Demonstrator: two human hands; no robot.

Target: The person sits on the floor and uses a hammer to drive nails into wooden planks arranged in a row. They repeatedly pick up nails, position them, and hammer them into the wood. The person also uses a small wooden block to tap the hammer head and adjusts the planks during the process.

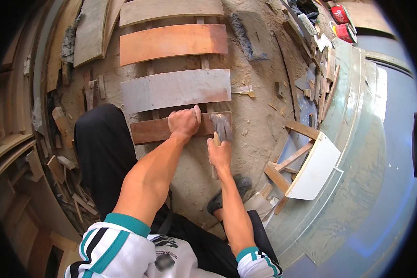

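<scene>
My right hand [219, 153] is wrapped round the light wooden handle of a hammer [221, 127]. The grey metal hammer head is over the right end of a reddish-brown wooden slat [148, 131]. My left hand [184, 122] is closed in a fist on the middle of that slat, thumb up; whatever its fingers hold is hidden. Beyond lie a grey-white slat [176, 89], an orange-brown slat [171, 44] and a plain wooden slat [171, 11], set across two narrow wooden rails that show in the gaps.
At right, a small wooden frame with a white panel [314, 167] stands beside a dusty glass sheet [356, 185]. Scrap sticks [328, 78] and red cans [345, 32] lie at upper right. Boards [90, 34] and offcuts line the left. Dusty ground [255, 106] surrounds the slats.
</scene>
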